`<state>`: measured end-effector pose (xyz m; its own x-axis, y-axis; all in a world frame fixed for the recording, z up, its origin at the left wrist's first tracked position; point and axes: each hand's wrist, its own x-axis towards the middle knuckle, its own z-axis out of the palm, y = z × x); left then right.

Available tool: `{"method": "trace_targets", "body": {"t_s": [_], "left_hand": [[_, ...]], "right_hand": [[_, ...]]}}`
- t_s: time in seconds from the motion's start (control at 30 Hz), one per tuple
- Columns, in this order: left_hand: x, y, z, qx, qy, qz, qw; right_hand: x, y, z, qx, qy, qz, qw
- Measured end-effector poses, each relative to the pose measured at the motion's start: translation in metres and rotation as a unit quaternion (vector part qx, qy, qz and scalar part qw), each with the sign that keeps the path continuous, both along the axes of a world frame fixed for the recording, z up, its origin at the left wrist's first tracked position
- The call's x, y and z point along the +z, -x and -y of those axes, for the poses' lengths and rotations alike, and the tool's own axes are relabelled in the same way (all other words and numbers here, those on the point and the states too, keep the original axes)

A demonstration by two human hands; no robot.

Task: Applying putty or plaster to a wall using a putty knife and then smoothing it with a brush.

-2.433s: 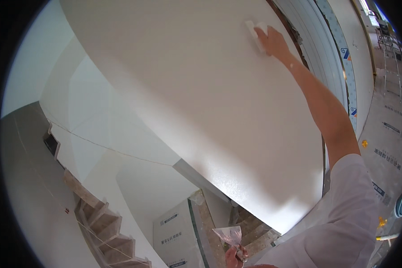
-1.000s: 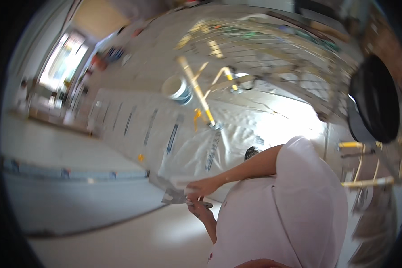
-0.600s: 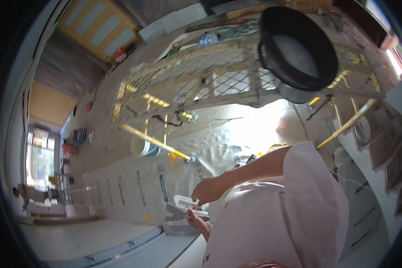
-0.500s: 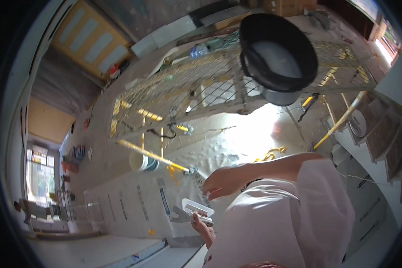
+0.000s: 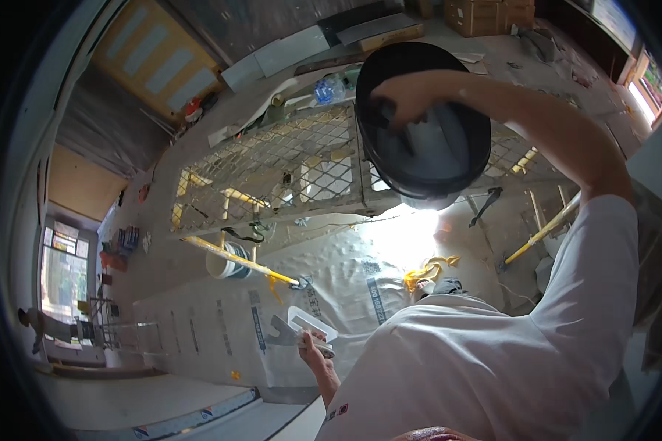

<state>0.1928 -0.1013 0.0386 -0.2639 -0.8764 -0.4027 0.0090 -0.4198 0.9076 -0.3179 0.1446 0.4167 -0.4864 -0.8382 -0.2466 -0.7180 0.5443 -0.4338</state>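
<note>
My left hand [image 5: 315, 354] is closed around a plastering trowel [image 5: 312, 323] with a pale, flat plate. A grey, broad putty-knife-like blade [image 5: 281, 332] sticks out beside it. My right hand [image 5: 408, 101] reaches over the rim of a large black bucket [image 5: 425, 173] and down inside. Its fingers are curled around something dark that I cannot make out, just above the whitish paste [image 5: 438, 140]. The bucket rests on the mesh top of a scaffold platform [image 5: 272, 154] in front of me.
Yellow legs [image 5: 239, 259] carry the platform. Below are a white bucket [image 5: 219, 263], yellow straps [image 5: 425, 273] and printed floor sheeting [image 5: 221, 331]. Cardboard boxes [image 5: 478, 16] stand at the back. Far left, another person [image 5: 48, 325] is near a window.
My right arm has swung from low in front of my body up into the black bucket. My left hand still holds the trowel. The view has shifted slightly.
</note>
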Motion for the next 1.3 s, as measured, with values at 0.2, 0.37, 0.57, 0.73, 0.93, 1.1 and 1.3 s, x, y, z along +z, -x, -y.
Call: {"method": "trace_targets", "body": {"t_s": [0.2,0.37,0.57,0.73,0.93,1.1,1.3], "left_hand": [[-0.015,0.035,-0.053,0.050,-0.033,-0.003,0.998],[-0.032,0.042,-0.056,0.061,-0.033,-0.014,0.997],[-0.013,0.042,-0.059,0.076,0.014,-0.071,0.995],[-0.062,0.076,-0.048,0.076,0.012,-0.086,0.993],[-0.063,0.044,-0.076,0.147,-0.003,-0.140,0.979],[-0.055,0.038,-0.055,0.145,0.031,-0.147,0.978],[-0.040,-0.001,-0.025,0.126,0.066,-0.100,0.985]], "right_hand": [[0.004,0.016,0.006,-0.003,0.037,-0.076,0.996],[0.037,0.038,-0.051,-0.102,0.267,0.034,0.958],[0.014,0.016,-0.031,-0.188,0.242,-0.039,0.951],[0.009,0.049,-0.008,0.026,0.232,-0.045,0.971],[0.051,-0.019,0.112,0.280,0.218,-0.081,0.932],[0.073,-0.038,0.140,0.329,0.227,-0.166,0.902],[0.106,-0.082,0.148,0.337,0.274,-0.270,0.859]]}}
